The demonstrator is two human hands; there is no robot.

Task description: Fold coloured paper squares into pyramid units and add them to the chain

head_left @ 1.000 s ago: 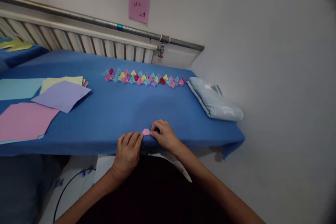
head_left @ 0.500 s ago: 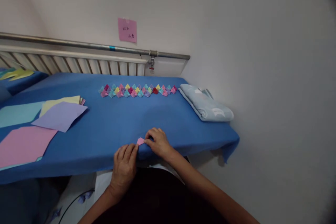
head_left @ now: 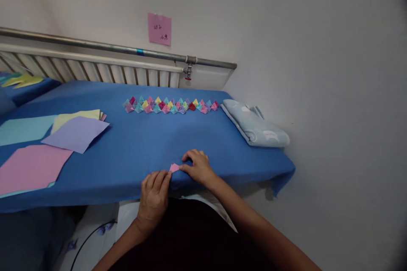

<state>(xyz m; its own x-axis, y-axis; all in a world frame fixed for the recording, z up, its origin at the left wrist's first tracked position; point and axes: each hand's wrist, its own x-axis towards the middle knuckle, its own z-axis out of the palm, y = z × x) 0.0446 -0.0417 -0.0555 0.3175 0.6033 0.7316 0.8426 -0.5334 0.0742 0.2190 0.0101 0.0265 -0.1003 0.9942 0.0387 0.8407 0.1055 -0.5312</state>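
A small folded piece of pink paper lies near the front edge of the blue-covered table. At its left end, the fingertips of my left hand are closed together and pinch it. My right hand is on the other side, its thumb tip touching the paper's right end. The index finger of that hand is raised and apart from the thumb, so it is open. Beyond the hands, a row of small folded paper pieces in pink, blue, yellow, purple and red stands on the cloth.
Lavender, yellow, light blue and pink sheets overlap at the left. A folded light-blue blanket lies at the right by the wall. Behind the table run a radiator and a metal pipe, under a pink note.
My right index finger has lifted away from the thumb and the pink paper. My left hand keeps its hold. The whole view has shifted slightly.
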